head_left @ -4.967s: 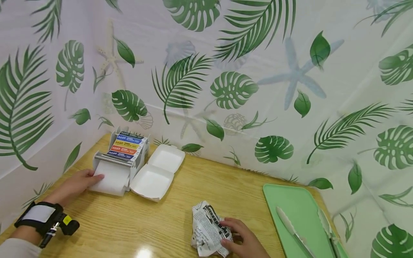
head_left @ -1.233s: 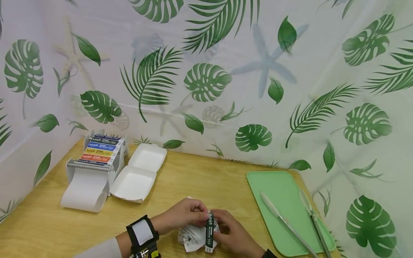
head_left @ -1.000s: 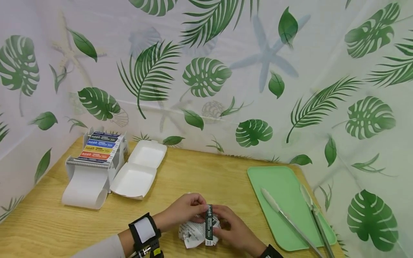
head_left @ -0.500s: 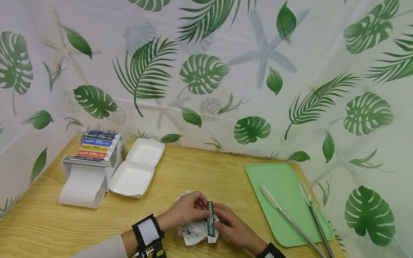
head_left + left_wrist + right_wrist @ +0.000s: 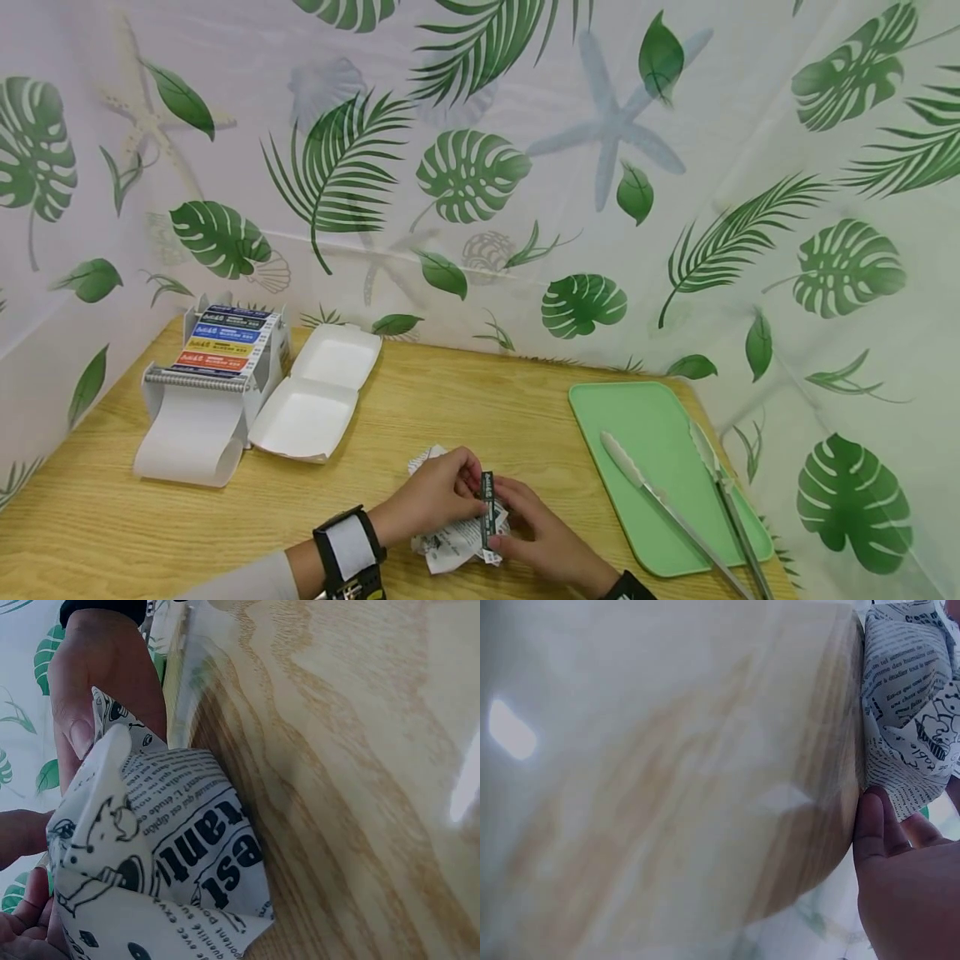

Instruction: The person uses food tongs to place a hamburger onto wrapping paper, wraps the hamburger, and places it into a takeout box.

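A packet [image 5: 448, 546] wrapped in white paper with black newspaper-like print lies on the wooden table, between both hands. Along its top runs a narrow dark green sticker label [image 5: 488, 508] with white print and a white lower end. My left hand [image 5: 437, 493] pinches at the label's upper part with curled index finger and thumb. From the other side my right hand [image 5: 546, 533] holds the packet, its thumb at the label's lower end. In the right wrist view the fingers of the right hand [image 5: 907, 877] meet a corner of the wrapping paper [image 5: 911, 697]. What the paper encloses is hidden.
At the left stands a label dispenser [image 5: 221, 342] with coloured strips and a white backing tongue [image 5: 191, 437] curling down. An open white clamshell box [image 5: 303, 417] is beside it. A green tray [image 5: 637, 500] with metal tongs [image 5: 675, 521] lies at right. A leaf-patterned sheet [image 5: 480, 275] hangs behind.
Since five seconds ago, the left hand has moved from the dispenser to the packet, and the dark green label now lies there. Over the last second, both hands stay there with small finger shifts.
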`<state>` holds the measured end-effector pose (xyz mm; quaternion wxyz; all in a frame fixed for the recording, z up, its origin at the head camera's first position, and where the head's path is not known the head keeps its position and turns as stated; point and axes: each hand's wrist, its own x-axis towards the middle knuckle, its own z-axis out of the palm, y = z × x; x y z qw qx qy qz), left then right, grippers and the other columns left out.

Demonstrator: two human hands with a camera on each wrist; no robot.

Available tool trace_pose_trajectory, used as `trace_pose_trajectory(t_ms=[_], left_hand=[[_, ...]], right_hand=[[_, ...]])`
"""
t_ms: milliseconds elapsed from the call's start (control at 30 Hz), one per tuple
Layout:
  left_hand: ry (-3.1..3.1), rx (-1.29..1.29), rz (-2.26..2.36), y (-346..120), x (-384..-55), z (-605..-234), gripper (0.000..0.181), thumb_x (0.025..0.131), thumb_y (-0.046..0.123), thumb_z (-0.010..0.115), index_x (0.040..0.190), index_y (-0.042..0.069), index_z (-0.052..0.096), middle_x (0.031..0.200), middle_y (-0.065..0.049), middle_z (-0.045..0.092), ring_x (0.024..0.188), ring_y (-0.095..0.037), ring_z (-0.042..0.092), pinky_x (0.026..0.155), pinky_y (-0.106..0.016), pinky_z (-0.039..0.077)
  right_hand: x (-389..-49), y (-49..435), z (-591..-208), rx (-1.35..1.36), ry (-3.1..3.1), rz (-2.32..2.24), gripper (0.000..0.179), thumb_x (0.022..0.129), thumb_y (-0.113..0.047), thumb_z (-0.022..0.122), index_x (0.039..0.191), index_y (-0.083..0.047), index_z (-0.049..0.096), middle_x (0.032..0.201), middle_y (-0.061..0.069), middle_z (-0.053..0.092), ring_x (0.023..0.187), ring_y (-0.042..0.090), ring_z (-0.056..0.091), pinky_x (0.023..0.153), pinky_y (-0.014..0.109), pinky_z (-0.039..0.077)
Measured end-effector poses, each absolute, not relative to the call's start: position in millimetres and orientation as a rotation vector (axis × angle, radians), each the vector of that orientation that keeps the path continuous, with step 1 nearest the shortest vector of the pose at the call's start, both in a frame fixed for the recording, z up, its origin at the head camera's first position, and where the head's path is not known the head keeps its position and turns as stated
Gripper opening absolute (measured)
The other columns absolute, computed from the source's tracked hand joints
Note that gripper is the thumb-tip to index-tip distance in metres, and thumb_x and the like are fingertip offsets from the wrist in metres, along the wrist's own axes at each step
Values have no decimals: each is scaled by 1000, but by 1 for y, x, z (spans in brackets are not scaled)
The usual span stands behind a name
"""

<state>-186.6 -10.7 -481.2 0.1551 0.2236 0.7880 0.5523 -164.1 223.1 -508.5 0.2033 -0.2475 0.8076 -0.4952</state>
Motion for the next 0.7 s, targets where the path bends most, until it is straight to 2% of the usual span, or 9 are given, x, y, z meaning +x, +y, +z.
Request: trace_pose_trajectory(t_ms=[200, 400, 700], left_hand=[[2376, 665, 1487, -8, -184, -482, 29, 87, 8, 81, 102, 10, 56, 89, 1, 58, 73, -7, 60, 64, -23, 50], [2542, 725, 1350, -6, -182, -478, 30, 86, 12, 82, 101, 10, 56, 93, 0, 50, 73, -5, 52, 63, -22, 47], [2691, 710, 1194, 2, -182, -474, 28, 85, 14, 82, 93, 10, 56, 89, 1, 45, 68, -8, 46, 59, -24, 43]], right_hand=[[-164, 222, -508, -626, 2304, -1333, 71, 101, -28, 65, 159, -9, 30, 156, 13, 34, 127, 24, 48, 100, 30, 44], [-163, 222, -508, -642, 2311, -1311, 72, 102, -29, 64, 160, -8, 28, 159, 15, 31, 134, 29, 43, 101, 31, 44], [-162, 221, -509, -613, 2330, -1288, 76, 101, -31, 65, 160, -5, 26, 161, 19, 28, 138, 35, 39, 105, 33, 44]])
